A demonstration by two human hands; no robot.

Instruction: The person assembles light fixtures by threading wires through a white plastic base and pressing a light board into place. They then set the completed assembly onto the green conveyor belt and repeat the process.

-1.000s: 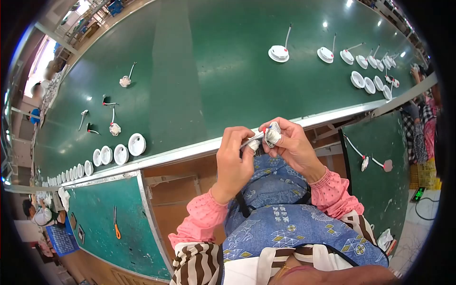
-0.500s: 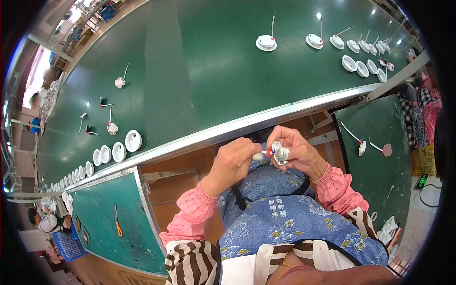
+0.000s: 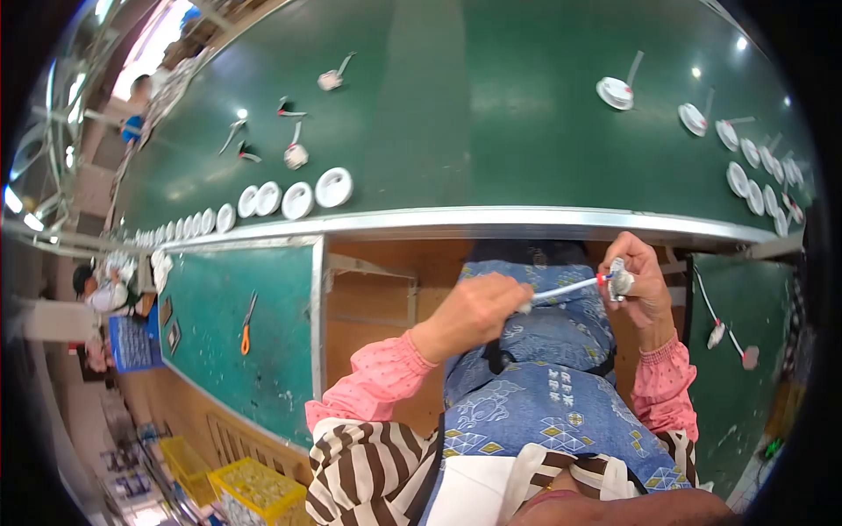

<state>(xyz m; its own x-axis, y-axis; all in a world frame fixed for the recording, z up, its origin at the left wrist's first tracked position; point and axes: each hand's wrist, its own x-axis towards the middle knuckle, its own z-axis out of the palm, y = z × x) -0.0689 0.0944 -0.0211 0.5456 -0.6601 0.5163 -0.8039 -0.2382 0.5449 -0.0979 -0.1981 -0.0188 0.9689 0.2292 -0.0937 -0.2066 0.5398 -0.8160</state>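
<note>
My left hand (image 3: pixel 478 313) is closed on the far end of a white cable (image 3: pixel 566 287), over my apron. That cable runs right to a red collar on a small whitish fitting (image 3: pixel 620 280), pinched between the thumb and fingers of my right hand (image 3: pixel 645 285). Both hands are in front of the green bench's metal edge (image 3: pixel 544 219), and the cable is stretched nearly straight between them.
White round cups (image 3: pixel 334 188) line the bench's front left. White discs with cables (image 3: pixel 615 93) stand at the right. Loose fittings (image 3: pixel 296 156) lie at the left. Orange-handled scissors (image 3: pixel 246 339) rest on the left side table. Another person (image 3: pixel 110 294) sits far left.
My hands have moved apart, and a length of white cable now shows between them. The view has turned, so the bench edge looks more level.
</note>
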